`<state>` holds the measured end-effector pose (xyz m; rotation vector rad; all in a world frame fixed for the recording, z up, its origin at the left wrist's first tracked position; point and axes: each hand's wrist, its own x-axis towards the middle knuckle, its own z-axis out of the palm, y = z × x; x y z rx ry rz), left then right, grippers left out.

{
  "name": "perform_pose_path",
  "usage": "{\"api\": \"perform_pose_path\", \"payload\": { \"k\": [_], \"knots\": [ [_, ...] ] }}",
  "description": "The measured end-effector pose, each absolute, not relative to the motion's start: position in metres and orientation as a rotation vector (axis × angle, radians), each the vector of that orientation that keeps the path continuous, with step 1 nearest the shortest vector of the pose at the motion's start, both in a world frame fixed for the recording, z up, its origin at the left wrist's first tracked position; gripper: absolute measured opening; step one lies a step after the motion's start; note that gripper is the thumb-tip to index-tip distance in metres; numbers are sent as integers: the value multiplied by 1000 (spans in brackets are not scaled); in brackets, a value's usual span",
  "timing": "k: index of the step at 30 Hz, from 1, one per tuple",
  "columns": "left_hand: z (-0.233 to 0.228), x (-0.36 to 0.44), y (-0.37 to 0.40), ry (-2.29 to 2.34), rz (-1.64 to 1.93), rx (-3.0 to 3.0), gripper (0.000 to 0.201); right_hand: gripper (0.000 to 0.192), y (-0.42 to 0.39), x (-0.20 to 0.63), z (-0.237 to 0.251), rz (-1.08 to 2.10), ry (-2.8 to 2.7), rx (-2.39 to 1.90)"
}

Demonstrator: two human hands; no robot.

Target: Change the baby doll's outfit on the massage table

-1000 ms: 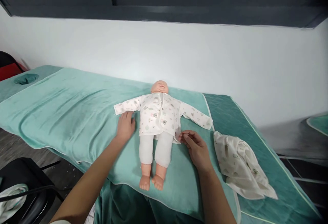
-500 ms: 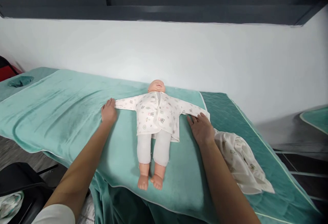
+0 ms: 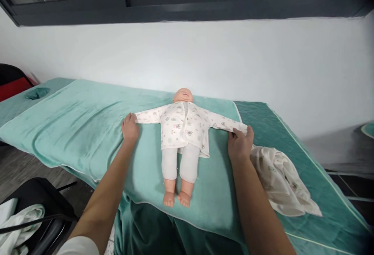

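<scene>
A baby doll (image 3: 182, 96) lies face up on a light green blanket (image 3: 96, 103), its head toward the wall. It wears a white printed baby jacket (image 3: 178, 128), closed at the front, with both sleeves stretched out sideways. White fabric covers its legs; the feet are bare. At the end of the sleeve on the left, my left hand (image 3: 130, 127) is closed on the cuff. My right hand (image 3: 241, 142) pinches the other sleeve's cuff, thumb and fingers together. Whether the doll's hands lie inside the cuffs is hidden.
A crumpled white printed cloth (image 3: 280, 181) lies right of my right forearm on the dark green bed cover (image 3: 309, 192). A black chair (image 3: 43, 196) holding white cloth stands at lower left. Beyond the bed is a white wall (image 3: 187, 52) under a dark window frame (image 3: 204, 6).
My right hand has gone from lying spread beside the sleeve to pinching its cuff. My left hand stays at its cuff. The whole view has shifted slightly.
</scene>
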<state>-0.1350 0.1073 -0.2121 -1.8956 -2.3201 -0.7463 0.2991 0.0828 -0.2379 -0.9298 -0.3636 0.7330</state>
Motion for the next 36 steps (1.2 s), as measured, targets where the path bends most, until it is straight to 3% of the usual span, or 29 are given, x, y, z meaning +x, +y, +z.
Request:
{"api": "perform_pose_path", "payload": {
  "k": [6, 11, 18, 25, 29, 36],
  "knots": [
    [-212, -114, 75, -2272, -1004, -1803, 54, 71, 37, 273, -244, 645, -545, -1031],
    [-212, -79, 33, -2087, -1100, -2174, 41, 63, -8, 238, -239, 683, -986, -1188],
    [-217, -58, -13, -1959, -1090, -2418, 22, 51, -47, 212, -236, 306, -1457, -1430],
    [-209, -43, -8, -1962, -883, -2443, 16, 35, -24, 206, -232, 291, -1489, -1656],
    [-209, -33, -3, -1902, -846, -2460, 21, 34, -14, 206, -232, 385, -1441, -1668],
    [-224, -44, -3, -1995, -1331, -2226, 13, 29, -20, 209, -230, 444, -1224, -1605]
  ]
}}
